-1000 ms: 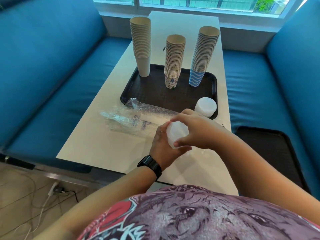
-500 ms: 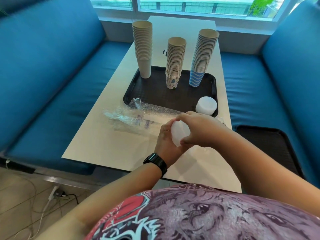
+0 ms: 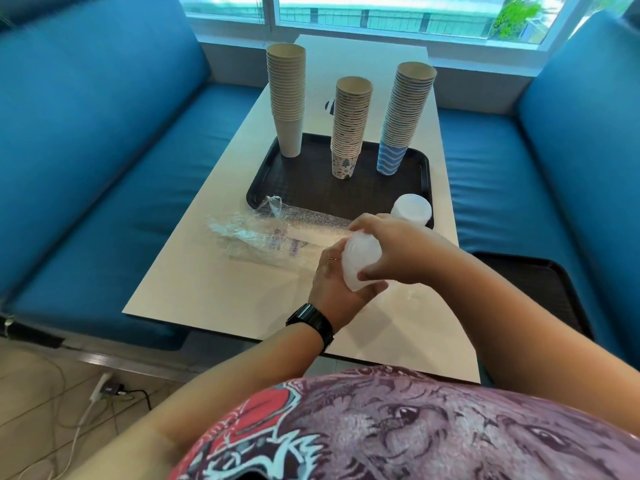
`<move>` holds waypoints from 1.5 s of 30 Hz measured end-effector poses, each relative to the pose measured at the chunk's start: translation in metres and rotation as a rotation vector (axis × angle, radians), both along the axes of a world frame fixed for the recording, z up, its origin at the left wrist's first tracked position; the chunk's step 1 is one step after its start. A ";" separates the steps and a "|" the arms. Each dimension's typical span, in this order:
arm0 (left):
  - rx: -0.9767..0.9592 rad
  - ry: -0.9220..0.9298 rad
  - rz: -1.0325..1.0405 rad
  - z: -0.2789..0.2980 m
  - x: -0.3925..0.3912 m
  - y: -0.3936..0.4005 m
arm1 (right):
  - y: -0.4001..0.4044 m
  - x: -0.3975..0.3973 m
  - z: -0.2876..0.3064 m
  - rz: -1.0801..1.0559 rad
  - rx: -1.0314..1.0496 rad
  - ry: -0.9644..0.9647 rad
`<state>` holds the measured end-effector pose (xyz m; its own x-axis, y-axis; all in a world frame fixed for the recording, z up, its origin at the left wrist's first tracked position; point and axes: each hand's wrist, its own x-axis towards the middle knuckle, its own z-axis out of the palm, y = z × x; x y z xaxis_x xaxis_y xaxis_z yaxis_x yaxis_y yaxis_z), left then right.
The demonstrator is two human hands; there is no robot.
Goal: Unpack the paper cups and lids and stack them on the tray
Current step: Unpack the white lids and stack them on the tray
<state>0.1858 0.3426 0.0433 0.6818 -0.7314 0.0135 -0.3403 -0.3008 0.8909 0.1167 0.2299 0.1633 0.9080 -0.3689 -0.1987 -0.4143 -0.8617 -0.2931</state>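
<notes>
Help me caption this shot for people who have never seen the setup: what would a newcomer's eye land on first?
Probably the three tall stacks of paper cups standing along the far side of the black tray on the white table. Next, nearer the camera, the left hand and right hand together grip a bunch of translucent lids, with crumpled clear wrapping lying beside them and a white lid stack on the tray's near right corner.

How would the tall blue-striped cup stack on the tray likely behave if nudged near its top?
The blue-striped cup stack is tall on a narrow base and already leans, so it would probably tip. Being nested paper cups, it is likely light and may flex or separate rather than move as one on the tray.
</notes>
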 end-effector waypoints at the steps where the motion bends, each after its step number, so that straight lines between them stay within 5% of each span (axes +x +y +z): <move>1: -0.003 0.006 0.002 0.000 0.000 0.000 | -0.002 -0.001 0.001 -0.010 0.039 -0.019; 12: -0.033 -0.061 0.000 -0.002 0.000 0.002 | -0.021 -0.019 -0.015 -0.162 0.539 -0.409; 23: -0.028 -0.029 -0.010 -0.004 0.001 0.001 | -0.031 -0.027 -0.025 -0.076 0.289 -0.231; 27: -0.045 -0.034 0.013 -0.007 0.000 -0.001 | -0.069 -0.020 -0.019 -0.189 0.244 -0.348; 32: -0.068 -0.043 0.029 -0.009 -0.001 -0.002 | -0.137 -0.002 -0.044 -0.391 0.080 -0.217; 45: -0.064 -0.095 0.037 -0.013 -0.002 -0.002 | -0.167 0.017 -0.081 -0.375 0.042 -0.108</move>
<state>0.1837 0.3408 0.0305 0.7021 -0.7010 0.1252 -0.4134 -0.2581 0.8732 0.1341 0.0633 0.0827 0.7284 -0.6724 -0.1314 -0.6628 -0.6429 -0.3840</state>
